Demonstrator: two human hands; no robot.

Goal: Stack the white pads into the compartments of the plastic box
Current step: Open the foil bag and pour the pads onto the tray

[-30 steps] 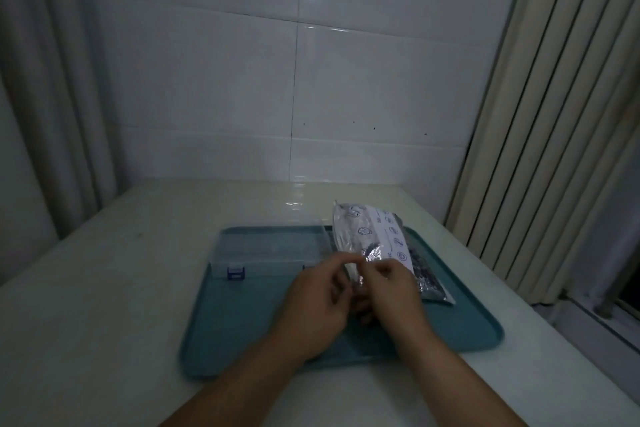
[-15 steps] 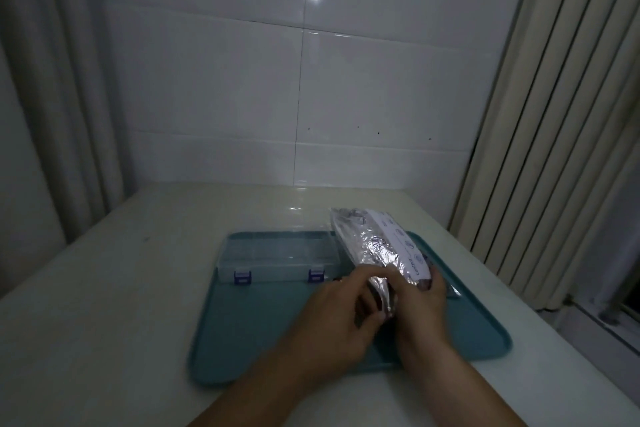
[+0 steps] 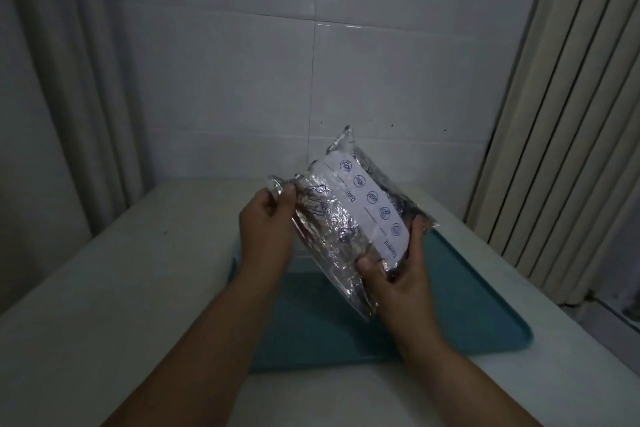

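Both my hands hold a shiny clear plastic bag (image 3: 349,218) with a white printed label, raised above the teal tray (image 3: 467,305). My left hand (image 3: 266,229) pinches the bag's upper left corner. My right hand (image 3: 401,274) grips its lower right edge, thumb on the front. Whatever is inside the bag is too dim to make out. The plastic box is hidden behind the bag and my hands.
The tray lies on a pale table (image 3: 104,305) against a white tiled wall (image 3: 311,62). Curtains hang at the left (image 3: 62,80) and at the right (image 3: 571,114).
The bag lay on the tray with my hands at its near end; both hands have lifted it up in front of me. The box is now covered from view.
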